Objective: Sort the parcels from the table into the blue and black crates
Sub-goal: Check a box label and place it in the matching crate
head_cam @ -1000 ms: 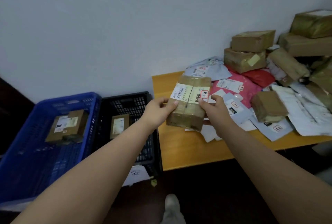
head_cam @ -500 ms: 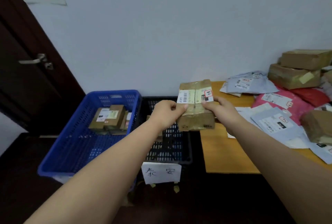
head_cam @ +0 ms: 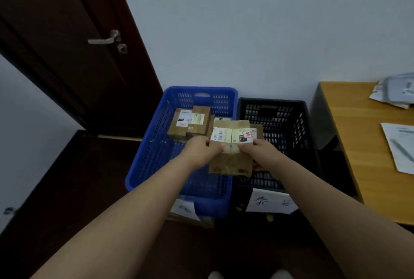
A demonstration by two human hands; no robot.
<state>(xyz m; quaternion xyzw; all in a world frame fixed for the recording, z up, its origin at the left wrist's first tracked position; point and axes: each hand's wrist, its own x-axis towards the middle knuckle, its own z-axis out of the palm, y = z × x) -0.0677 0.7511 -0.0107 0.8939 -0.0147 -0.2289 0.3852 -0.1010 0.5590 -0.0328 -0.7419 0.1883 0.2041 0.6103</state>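
I hold a brown cardboard parcel (head_cam: 230,162) with white labels in both hands, in the air over the seam between the two crates. My left hand (head_cam: 201,149) grips its left edge and my right hand (head_cam: 257,152) grips its right edge. The blue crate (head_cam: 154,155) stands on the floor at the left and holds a few brown parcels (head_cam: 190,123) at its far end. The black crate (head_cam: 289,126) stands right beside it; a brown parcel (head_cam: 257,131) shows in it behind the held one.
A wooden table (head_cam: 358,142) stands to the right with grey mailer bags (head_cam: 394,90) and a white mailer (head_cam: 401,146) on it. A dark door (head_cam: 74,54) with a metal handle is at the left. White paper signs (head_cam: 268,202) hang on the crates' fronts.
I have carried the parcel left, off the table edge, to above the crates. My view has turned left, so the table's parcel pile has mostly left the frame.
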